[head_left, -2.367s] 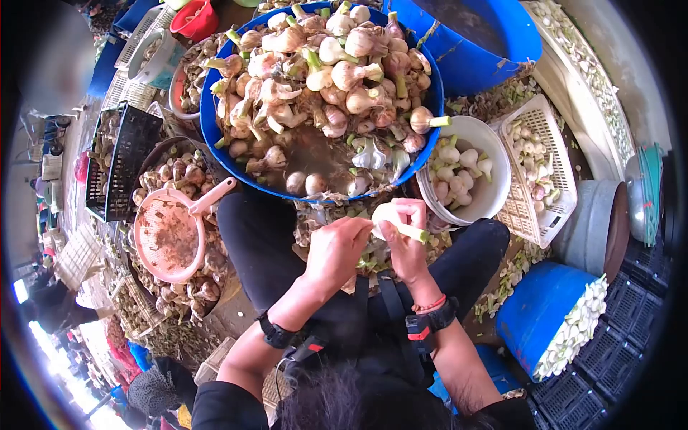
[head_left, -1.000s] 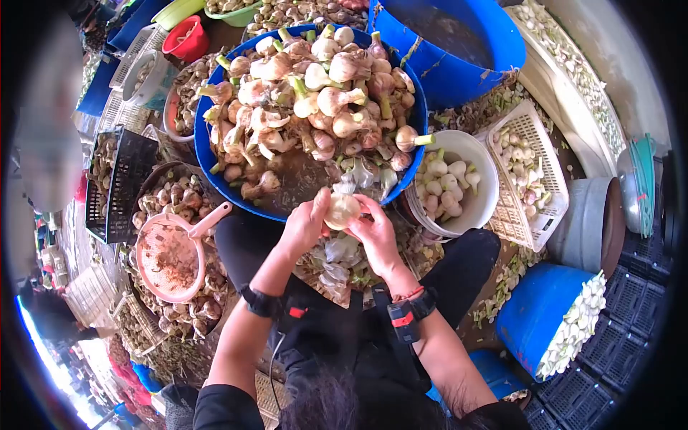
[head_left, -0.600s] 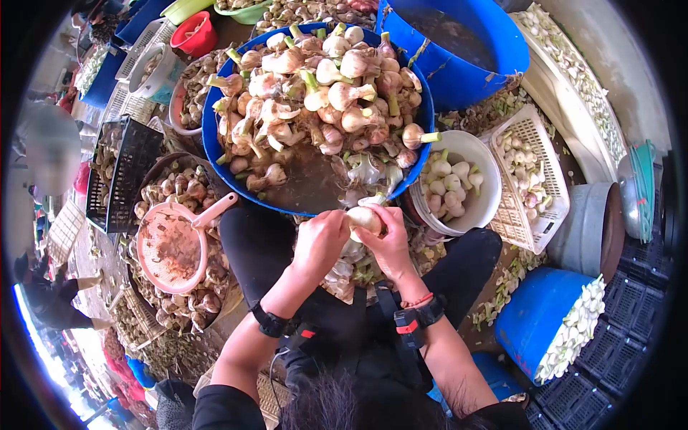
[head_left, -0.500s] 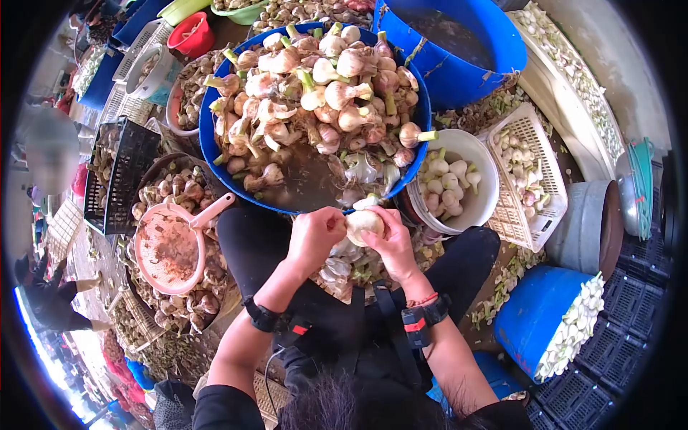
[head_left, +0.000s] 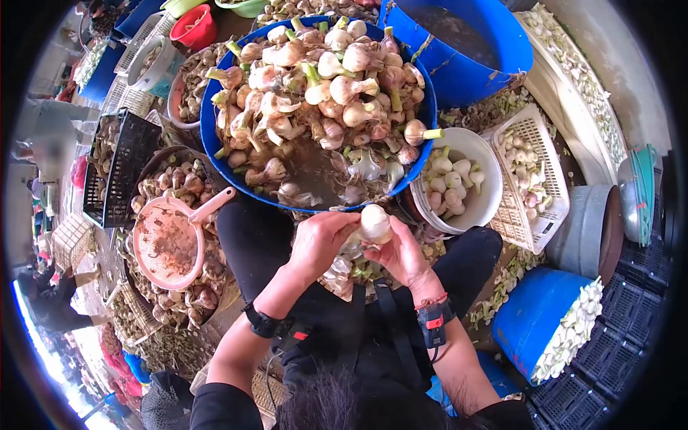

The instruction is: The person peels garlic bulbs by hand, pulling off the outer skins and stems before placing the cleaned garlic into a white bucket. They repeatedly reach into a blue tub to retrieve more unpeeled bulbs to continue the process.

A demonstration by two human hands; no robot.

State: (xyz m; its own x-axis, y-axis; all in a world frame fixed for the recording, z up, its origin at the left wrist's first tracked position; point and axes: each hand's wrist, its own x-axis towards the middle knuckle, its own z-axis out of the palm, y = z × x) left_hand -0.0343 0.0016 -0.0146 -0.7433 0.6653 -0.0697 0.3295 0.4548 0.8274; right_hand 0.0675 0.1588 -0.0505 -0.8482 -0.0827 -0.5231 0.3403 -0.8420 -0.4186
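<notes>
A pale garlic bulb [head_left: 375, 223] is held by my right hand [head_left: 403, 256], whose thumb and fingers close round its right side and underside. My left hand [head_left: 319, 242] is closed in a pinch, its fingertips at the bulb's left side; anything between them is too small to make out. Just beyond both hands stands a blue tub [head_left: 251, 195] heaped with unpeeled garlic bulbs [head_left: 330, 86], with murky water at its near side. Loose garlic skins [head_left: 344, 269] lie below my hands, between my knees.
Right of the tub are a white bucket [head_left: 491, 193] of peeled bulbs and a cream crate [head_left: 534, 233] of garlic. A pink strainer [head_left: 168, 244] rests on garlic at left, near a black crate [head_left: 122, 204]. A blue barrel [head_left: 516, 322] of white garlic lies at lower right.
The bulb has turned upward and moved slightly right in my right hand, which has opened out beneath it. My left fingers have shifted right, closer against the bulb.
</notes>
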